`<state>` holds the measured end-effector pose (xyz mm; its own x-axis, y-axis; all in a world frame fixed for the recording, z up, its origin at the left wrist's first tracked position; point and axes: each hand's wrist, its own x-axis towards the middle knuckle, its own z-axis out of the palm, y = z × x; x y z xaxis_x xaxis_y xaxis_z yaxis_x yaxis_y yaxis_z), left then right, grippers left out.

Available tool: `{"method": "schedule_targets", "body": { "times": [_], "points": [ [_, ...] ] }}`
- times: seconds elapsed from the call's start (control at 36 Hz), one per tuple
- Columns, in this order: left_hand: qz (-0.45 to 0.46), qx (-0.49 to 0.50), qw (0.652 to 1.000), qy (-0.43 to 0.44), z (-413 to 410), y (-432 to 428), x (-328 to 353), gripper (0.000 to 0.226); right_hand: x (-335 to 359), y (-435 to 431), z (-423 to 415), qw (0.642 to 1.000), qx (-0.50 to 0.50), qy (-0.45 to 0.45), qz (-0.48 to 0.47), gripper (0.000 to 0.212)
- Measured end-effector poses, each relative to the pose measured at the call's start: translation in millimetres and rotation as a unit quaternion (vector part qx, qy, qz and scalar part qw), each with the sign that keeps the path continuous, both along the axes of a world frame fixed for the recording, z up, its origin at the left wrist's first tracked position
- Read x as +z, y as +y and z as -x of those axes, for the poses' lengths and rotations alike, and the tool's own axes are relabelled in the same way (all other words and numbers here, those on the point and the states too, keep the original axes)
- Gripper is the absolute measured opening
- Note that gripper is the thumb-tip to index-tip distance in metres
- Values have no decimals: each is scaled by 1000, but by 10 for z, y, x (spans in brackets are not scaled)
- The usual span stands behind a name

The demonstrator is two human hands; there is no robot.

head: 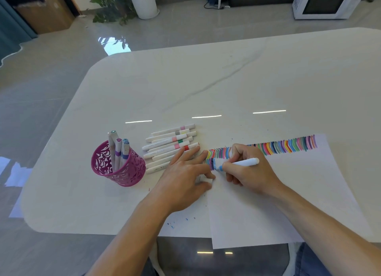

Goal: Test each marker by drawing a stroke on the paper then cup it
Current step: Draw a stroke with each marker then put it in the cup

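we count one pink cup [123,168], four markers in it [119,152], about nine markers lying loose [171,145], one blue marker [245,163] uncapped, one cap [206,180], one sheet of paper [288,193].

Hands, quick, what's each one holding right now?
Left hand: pinches a white cap, other fingers straight.
Right hand: grips the light blue marker, tip on the paper.
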<state>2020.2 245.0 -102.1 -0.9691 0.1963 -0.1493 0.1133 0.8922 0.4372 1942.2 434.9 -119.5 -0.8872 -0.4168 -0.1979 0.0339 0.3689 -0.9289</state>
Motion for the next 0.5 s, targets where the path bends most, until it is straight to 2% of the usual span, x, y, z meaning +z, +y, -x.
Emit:
{"method": "schedule_targets", "body": {
  "times": [0.22,0.33,0.5],
  "points": [
    [16,4,1000,0,-11,28,31,21,-5,9,5,1000,2,-2,3,24],
    [19,2,1000,8,-23,44,26,21,75,26,31,995,-40,-51,73,20],
    [-67,45,996,48,-26,-15,42,21,247,61,54,983,-70,-70,153,7]
  ]
}}
